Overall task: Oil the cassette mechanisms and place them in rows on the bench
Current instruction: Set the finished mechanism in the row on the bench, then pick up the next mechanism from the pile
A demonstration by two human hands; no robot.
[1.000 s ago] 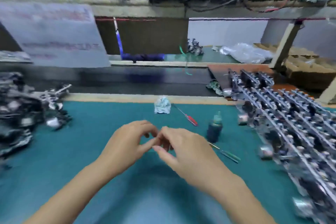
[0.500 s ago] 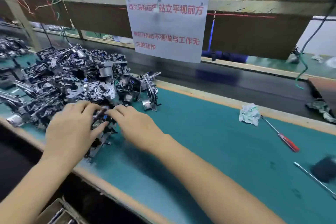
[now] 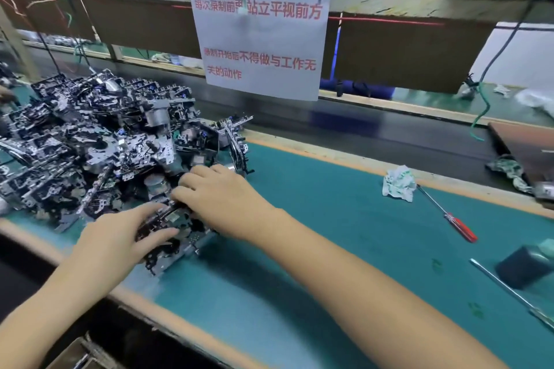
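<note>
Head view: both hands work at the near edge of a pile [image 3: 96, 141] of cassette mechanisms heaped on the left part of the green table [image 3: 344, 237]. One mechanism [image 3: 172, 237] lies at the foot of the pile, just beside the table's front edge, tilted with its near corner on the mat. The left hand [image 3: 120, 241] rests on its left side, thumb stretched along the top and the other fingers [image 3: 163, 232] curled over its near face, so it is gripped. The right hand [image 3: 220, 196] lies across its far right side, fingers [image 3: 192, 178] bent down and close together onto the metal; whether they pinch it or only press on it I cannot tell.

Right of the pile, well apart, a crumpled tissue [image 3: 398, 183] sits near the table's back edge, with a red-handled screwdriver [image 3: 446, 216] just beside it. Farther right a dark bottle [image 3: 523, 266] lies blurred, touching or overlapping a thin tool [image 3: 509, 290]. Behind the pile hangs a white sign [image 3: 260, 39] with red print.
</note>
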